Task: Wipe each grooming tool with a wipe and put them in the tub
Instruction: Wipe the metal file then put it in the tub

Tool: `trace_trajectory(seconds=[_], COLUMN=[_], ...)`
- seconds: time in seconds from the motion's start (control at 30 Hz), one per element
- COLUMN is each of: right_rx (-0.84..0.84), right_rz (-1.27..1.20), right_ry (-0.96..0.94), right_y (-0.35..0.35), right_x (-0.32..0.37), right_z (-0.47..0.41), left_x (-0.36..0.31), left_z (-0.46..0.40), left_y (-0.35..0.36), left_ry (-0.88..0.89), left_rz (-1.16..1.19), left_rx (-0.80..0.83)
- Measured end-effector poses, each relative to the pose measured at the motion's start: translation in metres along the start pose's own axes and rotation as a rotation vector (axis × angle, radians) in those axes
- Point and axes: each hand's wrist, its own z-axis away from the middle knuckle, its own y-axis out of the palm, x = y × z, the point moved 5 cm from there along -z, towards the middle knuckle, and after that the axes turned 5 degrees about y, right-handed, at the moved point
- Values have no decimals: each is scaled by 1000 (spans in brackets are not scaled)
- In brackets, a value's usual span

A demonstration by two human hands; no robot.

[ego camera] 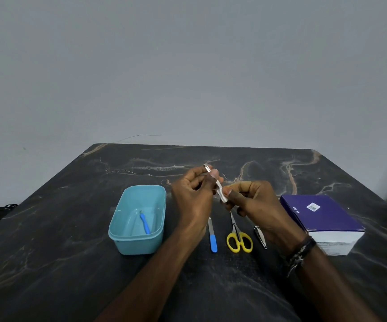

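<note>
1. Three grooming tools lie untouched on the dark marbled desk (71, 263) in a row between the forearms: a blue-handled metal nail file (212, 237), a pair of yellow-handled scissors (237, 238) and a small silver nail clipper (260, 237).
2. One blue-handled slim tool (145, 223) already lies inside the light blue plastic tub (127, 242), which stands to the left of the row.
3. Both hands are raised above the desk, holding a narrow silvery strip (219, 188) between them; whether it is a flat metal tool or a sealed wipe sachet is too small to tell.
4. The left hand (193, 196) has its grip closed on the strip's upper end, thumb pressed over it; the right hand (252, 201) pinches the lower end between thumb and forefinger.
5. A purple and white rectangular box (324, 221) sits to the right of the row, possibly the wipe supply.
6. Judged step: handling the second item, either tearing open a wipe or rubbing down this piece.
7. The next move likely calls for finishing the strip, then carrying a cleaned tool leftwards over the tub's rim and letting go beside the tool already inside.
</note>
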Motion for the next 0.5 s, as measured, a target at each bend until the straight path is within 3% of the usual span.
trace_trajectory(seconds=[0.13, 0.33, 0.5], right_rx=[71, -15, 66], right_rz=[14, -4, 25], right_ry=[17, -19, 17], right_y=[5, -1, 3], right_x=[0, 1, 1], right_z=[1, 2, 1], left_x=[-3, 4, -3], left_z=[-6, 3, -2], left_y=[-7, 5, -2], left_ry=[25, -17, 32], left_rz=[5, -22, 4], left_rx=[-35, 54, -21])
